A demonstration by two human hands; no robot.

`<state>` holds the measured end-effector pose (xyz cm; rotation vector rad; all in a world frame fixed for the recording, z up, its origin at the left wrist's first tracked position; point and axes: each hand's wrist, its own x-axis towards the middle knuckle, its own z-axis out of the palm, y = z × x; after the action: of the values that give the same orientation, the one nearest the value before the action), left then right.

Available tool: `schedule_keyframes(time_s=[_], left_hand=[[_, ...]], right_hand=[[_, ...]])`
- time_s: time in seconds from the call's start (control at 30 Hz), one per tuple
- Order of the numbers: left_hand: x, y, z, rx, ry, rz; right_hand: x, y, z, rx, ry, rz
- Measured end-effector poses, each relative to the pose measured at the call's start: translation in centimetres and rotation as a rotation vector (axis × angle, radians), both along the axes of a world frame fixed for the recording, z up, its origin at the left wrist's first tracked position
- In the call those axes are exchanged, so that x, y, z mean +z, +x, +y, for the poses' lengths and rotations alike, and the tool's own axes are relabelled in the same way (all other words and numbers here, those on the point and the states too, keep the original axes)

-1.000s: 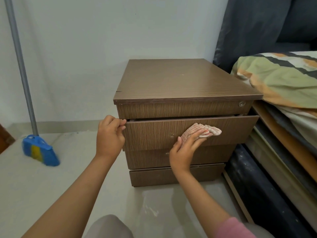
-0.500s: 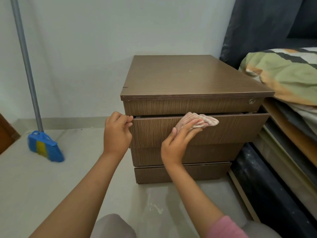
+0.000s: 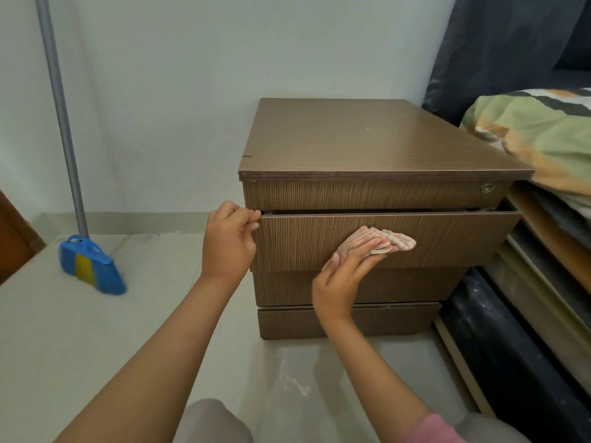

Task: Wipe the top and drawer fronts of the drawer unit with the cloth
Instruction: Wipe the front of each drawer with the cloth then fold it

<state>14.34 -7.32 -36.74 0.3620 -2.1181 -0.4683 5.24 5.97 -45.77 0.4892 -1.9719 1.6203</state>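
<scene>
A brown wood-grain drawer unit (image 3: pixel 367 142) stands on the floor against the wall. Its second drawer (image 3: pixel 447 238) is pulled slightly out. My left hand (image 3: pixel 228 243) grips that drawer's left edge. My right hand (image 3: pixel 347 273) presses a crumpled pink and white cloth (image 3: pixel 383 241) flat against the middle of that drawer front. Two lower drawer fronts sit below, partly hidden by my right wrist. A small round lock (image 3: pixel 487 188) is on the top drawer front at the right.
A blue and yellow broom (image 3: pixel 91 266) with a grey pole leans on the wall at the left. A bed with a green and orange blanket (image 3: pixel 540 132) and dark mattress edge (image 3: pixel 511 346) crowds the unit's right side. A brown door edge (image 3: pixel 12 241) shows at far left.
My right hand with the cloth has slid down from the drawer's top edge to the middle of its front. My left hand keeps its grip on the drawer's edge.
</scene>
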Motion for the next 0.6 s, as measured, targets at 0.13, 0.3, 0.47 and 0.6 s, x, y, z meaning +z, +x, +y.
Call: schedule_keyframes(time_s=[0.13,0.3,0.47,0.6], left_hand=[[0.3,0.1,-0.4,-0.031,-0.011,-0.004],[0.2,-0.1,-0.9,-0.062,0.004,0.024],[0.0,-0.2,-1.7,-0.107,0.001,0.047],[-0.1,-0.8,-1.9,-0.110,0.011,0.088]], right_hand=[[2.5,1.2,-2.6,0.028,-0.093,-0.007],[2.6,4.3,-7.1,0.094,-0.102,0.049],[-1.4,4.7,-8.2,0.156,0.036,0.125],[-2.4,2.5,-5.7,0.096,0.028,0.108]])
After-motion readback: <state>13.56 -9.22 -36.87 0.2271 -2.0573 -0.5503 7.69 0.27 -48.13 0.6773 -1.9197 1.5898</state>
